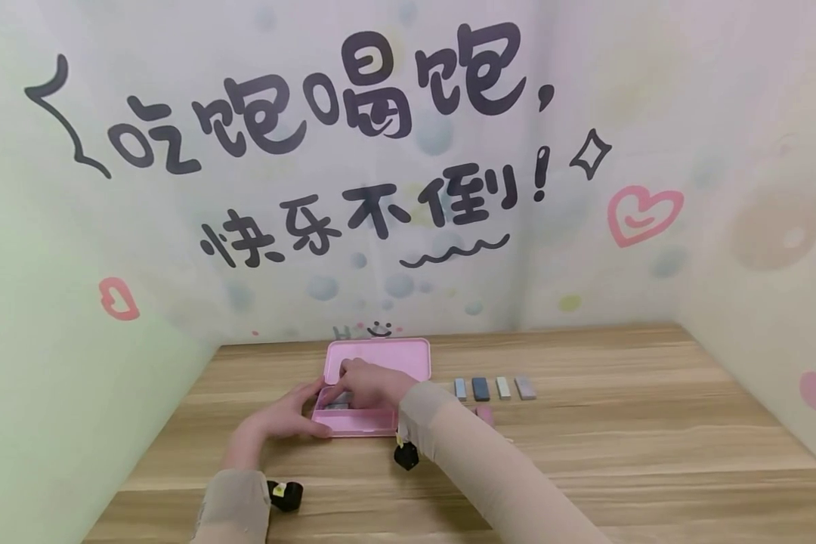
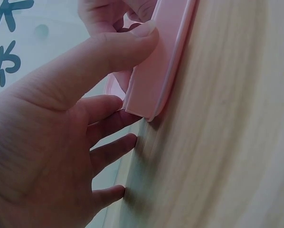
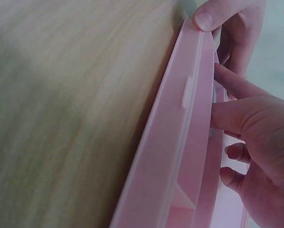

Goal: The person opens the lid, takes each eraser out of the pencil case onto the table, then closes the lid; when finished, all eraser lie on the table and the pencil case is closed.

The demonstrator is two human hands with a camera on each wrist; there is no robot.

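An open pink box [image 1: 363, 423] lies on the table, its lid [image 1: 408, 355] folded back toward the wall. My left hand [image 1: 284, 414] holds the box's left end, thumb on the front wall and fingers at the side, as the left wrist view [image 2: 52, 128] shows. Over the box, my right hand [image 1: 370, 384] reaches down into the back compartment. Its index finger and thumb stand either side of a small grey block [image 1: 340, 402], with the fingertips partly hidden by the box wall. In the right wrist view the other fingers of the right hand [image 3: 260, 128] are curled.
Right of the box stand a light blue block [image 1: 459, 389], a dark blue block [image 1: 480, 389], a white block [image 1: 503, 388] and a greyish mauve block [image 1: 525, 388] in a row. Nearer, the right sleeve partly covers a pink block [image 1: 485, 415]. A printed wall cloth hangs behind.
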